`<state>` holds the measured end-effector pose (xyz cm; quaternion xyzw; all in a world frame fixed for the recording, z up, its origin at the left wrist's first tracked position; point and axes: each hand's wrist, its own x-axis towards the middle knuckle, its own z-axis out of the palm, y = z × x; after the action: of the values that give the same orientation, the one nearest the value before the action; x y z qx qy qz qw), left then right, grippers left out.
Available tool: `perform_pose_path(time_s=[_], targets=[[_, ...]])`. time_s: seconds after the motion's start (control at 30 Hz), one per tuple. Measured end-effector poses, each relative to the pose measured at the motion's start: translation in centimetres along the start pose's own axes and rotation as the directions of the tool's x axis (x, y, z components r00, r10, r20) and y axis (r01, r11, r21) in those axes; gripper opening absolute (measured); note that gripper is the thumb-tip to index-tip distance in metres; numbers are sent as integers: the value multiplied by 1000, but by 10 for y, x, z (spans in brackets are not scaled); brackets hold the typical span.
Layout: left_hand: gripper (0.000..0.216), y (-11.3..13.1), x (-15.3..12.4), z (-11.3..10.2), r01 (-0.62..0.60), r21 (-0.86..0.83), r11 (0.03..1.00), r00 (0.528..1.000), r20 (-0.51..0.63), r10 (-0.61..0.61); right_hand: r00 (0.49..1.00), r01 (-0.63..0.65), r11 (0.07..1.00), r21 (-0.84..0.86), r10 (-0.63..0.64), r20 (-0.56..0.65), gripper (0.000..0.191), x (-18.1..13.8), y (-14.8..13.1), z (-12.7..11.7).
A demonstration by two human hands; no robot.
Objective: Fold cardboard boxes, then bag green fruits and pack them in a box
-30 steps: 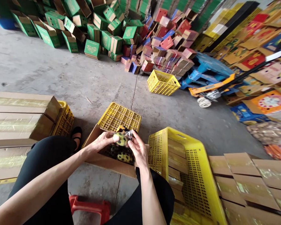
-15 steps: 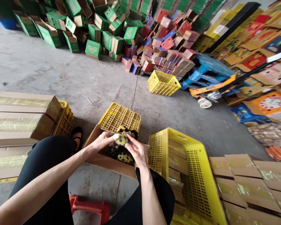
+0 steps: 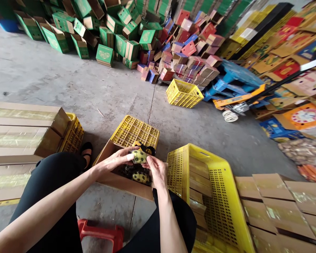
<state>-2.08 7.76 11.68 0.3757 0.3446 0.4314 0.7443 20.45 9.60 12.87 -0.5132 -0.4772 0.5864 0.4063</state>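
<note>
Between my two hands is a yellow-green oval item with black spots (image 3: 139,156), held over an open cardboard box (image 3: 131,186). My left hand (image 3: 121,157) grips its left end, thumb on top. On its right end, the fingers of my right hand (image 3: 156,168) pinch. A second spotted oval item (image 3: 141,177) lies in the box below, beside dark, shiny things I cannot make out. Just behind the held item, a yellow-and-black tool (image 3: 146,149) rests by the upturned yellow crate (image 3: 135,129).
To my right stands a large yellow crate (image 3: 221,168) with narrow cartons inside, beside taped cartons (image 3: 287,211). More taped cartons (image 3: 21,130) are stacked left. A red stool (image 3: 101,230) is beneath me. Farther off are another yellow crate (image 3: 184,93) and a pallet jack (image 3: 239,102).
The held spotted item has been turned and shifted slightly right, showing more of its spotted side. My left fingers reach farther over it; my right fingers have closed in on its end.
</note>
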Motion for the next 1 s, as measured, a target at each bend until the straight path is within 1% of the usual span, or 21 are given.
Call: perform_pose_path(time_s=[0.07,0.13,0.17,0.27,0.33,0.4,0.5,0.63,0.77,0.9,1.0], targets=[[83,0,1,1,-32,-9,999,999,43,33,1000,-7,1000,-17,6,-22,48,0,0,0],[89,0,2,2,-74,-5,997,996,49,75,999,-19,999,-37,18,-35,48,0,0,0],[89,-1,3,2,-87,3,996,995,43,87,999,-26,999,-43,25,-37,48,0,0,-1],[77,0,5,3,-70,48,996,998,10,70,999,-49,998,-40,48,-19,48,0,1,-2],[70,1,5,4,-54,81,995,998,-27,57,998,-56,998,-36,57,20,48,0,1,-2],[63,4,3,5,-64,98,993,996,-51,69,996,-46,998,-42,50,77,49,0,0,-2],[55,7,1,5,-83,102,991,996,-32,87,993,-20,998,-58,26,117,51,-1,-5,0],[51,9,0,5,-90,135,987,995,-30,95,997,31,994,-102,-23,74,45,-4,-12,1],[52,6,2,5,-92,139,986,994,-43,99,994,97,987,-130,-89,63,42,-5,-14,0],[51,3,3,2,-85,123,989,990,-103,98,995,100,987,-125,-96,38,32,-3,-10,-1],[50,1,3,0,-79,109,991,986,-141,94,991,130,983,-129,-130,8,31,-1,-5,-3]])
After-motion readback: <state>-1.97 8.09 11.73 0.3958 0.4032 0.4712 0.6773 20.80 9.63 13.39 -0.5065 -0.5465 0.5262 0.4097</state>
